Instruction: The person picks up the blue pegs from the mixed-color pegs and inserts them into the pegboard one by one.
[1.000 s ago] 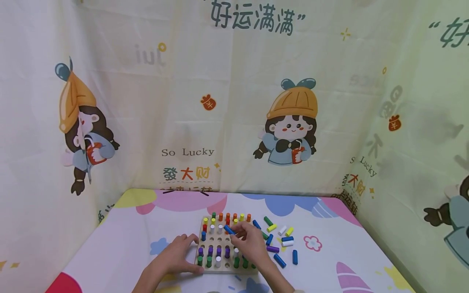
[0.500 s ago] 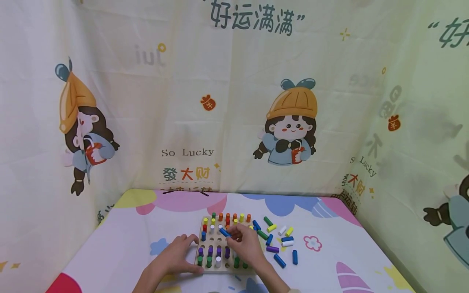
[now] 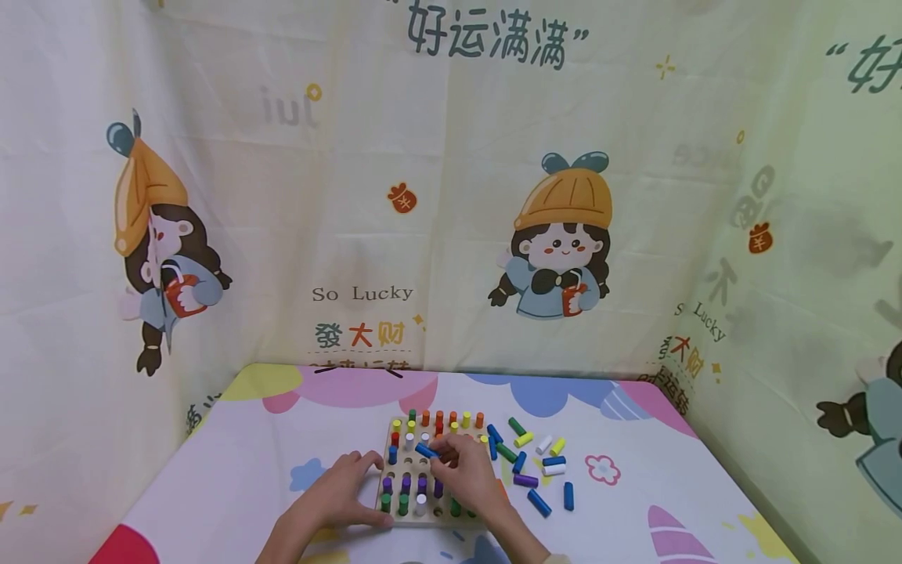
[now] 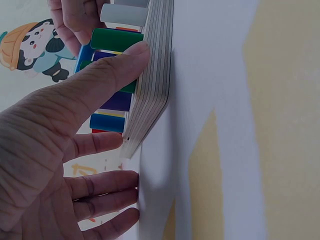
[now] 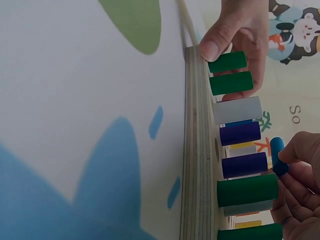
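Note:
A square wooden pegboard (image 3: 405, 522) with rows of coloured pegs lies on the table. At its left side, my left hand (image 3: 341, 487) holds the board, the thumb (image 4: 115, 70) at the front corner and the index finger (image 4: 95, 144) at the left edge; the other fingers spread apart. My right hand (image 3: 467, 471) is over the board's middle, pinching a blue peg (image 3: 426, 451) between thumb and fingertips. That peg (image 5: 278, 156) is tilted, above the standing pegs. Bare holes show in the middle rows near it; the right hand hides part of the board's right side.
Right of the board lie several loose pegs, among them a purple peg (image 3: 525, 480), a white peg (image 3: 554, 470) and a blue peg (image 3: 568, 496). A patterned cloth covers the table (image 3: 232, 470). Printed curtains (image 3: 451, 235) hang behind and beside it.
My right hand has moved a little to the left over the board with the blue peg, which has tipped nearer to level. The left hand keeps its place at the board's corner.

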`<state>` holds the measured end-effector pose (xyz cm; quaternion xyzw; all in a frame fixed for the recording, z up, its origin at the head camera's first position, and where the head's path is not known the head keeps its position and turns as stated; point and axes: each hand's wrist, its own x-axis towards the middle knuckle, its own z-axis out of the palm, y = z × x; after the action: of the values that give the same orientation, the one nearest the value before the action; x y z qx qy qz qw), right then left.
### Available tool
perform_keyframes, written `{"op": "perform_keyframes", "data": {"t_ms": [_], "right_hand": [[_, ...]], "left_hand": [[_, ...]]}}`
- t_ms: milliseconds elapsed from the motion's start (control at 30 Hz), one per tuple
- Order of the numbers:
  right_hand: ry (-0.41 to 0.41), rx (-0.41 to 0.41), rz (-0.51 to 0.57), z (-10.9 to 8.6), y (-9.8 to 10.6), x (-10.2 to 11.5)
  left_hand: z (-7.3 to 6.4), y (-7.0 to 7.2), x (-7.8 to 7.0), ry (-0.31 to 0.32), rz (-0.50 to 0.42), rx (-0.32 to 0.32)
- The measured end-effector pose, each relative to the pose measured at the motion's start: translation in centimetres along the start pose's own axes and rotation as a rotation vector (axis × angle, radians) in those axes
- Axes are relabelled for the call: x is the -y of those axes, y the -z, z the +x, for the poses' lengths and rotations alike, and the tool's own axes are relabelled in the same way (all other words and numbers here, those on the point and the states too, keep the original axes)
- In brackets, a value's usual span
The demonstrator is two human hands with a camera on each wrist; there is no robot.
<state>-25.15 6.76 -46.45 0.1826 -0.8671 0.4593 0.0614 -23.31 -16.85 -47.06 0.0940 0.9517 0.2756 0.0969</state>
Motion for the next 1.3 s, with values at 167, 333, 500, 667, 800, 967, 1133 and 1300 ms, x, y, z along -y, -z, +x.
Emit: {"op": "perform_keyframes", "data": {"t_ms": [167,333,500,667,800,967,1133,1300], "right_hand": [[-0.003,-0.002,-0.011,0.1,-0.2,0.0],[-0.014,0.01,-0.005,0.3,-0.4,0.0],[-0.022,0.022,-0.013,0.4,-0.7,-0.2],[-0.028,0.037,-0.037,0.7,-1.0,-0.6],[-0.024,0.05,-0.045,0.9,-1.1,-0.7],[-0.025,0.067,-0.047,1.2,-1.4,-0.6],[-0.032,0.069,-0.079,1.5,-1.6,-0.5],[-0.042,0.076,-0.118,1.7,-1.9,-0.5]], "left_hand": [[-0.1,0.0,-0.1,-0.008,0.003,-0.006],[-0.2,0.0,-0.1,-0.011,0.005,-0.007],[-0.1,0.0,-0.1,-0.013,0.003,-0.005],[0.0,0.0,0.0,-0.011,0.008,-0.002],[0.0,-0.1,0.1,-0.013,0.006,-0.001],[-0.1,0.0,0.1,-0.023,0.005,-0.001],[-0.1,0.1,0.1,-0.026,0.008,-0.006],[-0.1,0.1,0.1,-0.032,0.01,-0.013]]}}
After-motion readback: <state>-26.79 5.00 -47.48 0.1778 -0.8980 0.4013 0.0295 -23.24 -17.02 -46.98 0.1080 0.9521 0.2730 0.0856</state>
